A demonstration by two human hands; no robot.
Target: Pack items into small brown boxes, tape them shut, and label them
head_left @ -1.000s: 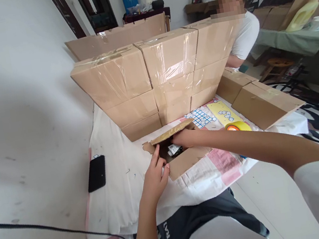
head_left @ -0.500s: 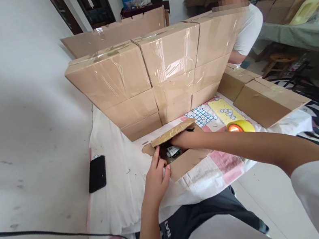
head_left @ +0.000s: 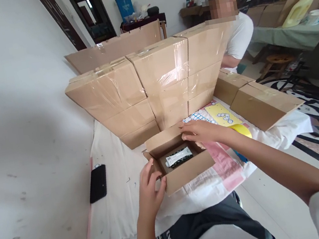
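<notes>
A small open cardboard box (head_left: 188, 170) sits on the cloth-covered table in front of me. A white and black tube (head_left: 179, 157) with a pale cap lies inside it. My left hand (head_left: 150, 185) grips the box's left end, thumb at the near corner and fingers on the end flap. Over the far right part of the box, my right hand (head_left: 201, 130) has its fingers stretched out against the raised back flap; its thumb is hidden. Right of the box lies a roll of yellow tape (head_left: 241, 130), partly behind my right forearm.
A tall taped cardboard panel (head_left: 164, 77) stands behind the box. More cardboard boxes (head_left: 263, 103) sit at the right, with a yellow patterned card (head_left: 223, 114) nearby. A black phone (head_left: 97, 183) lies at the left. A person (head_left: 239, 35) is behind the panel.
The box's lid flap has swung up and back, exposing the tube. My right hand has come out of the box onto that flap. My left hand remains at the left end.
</notes>
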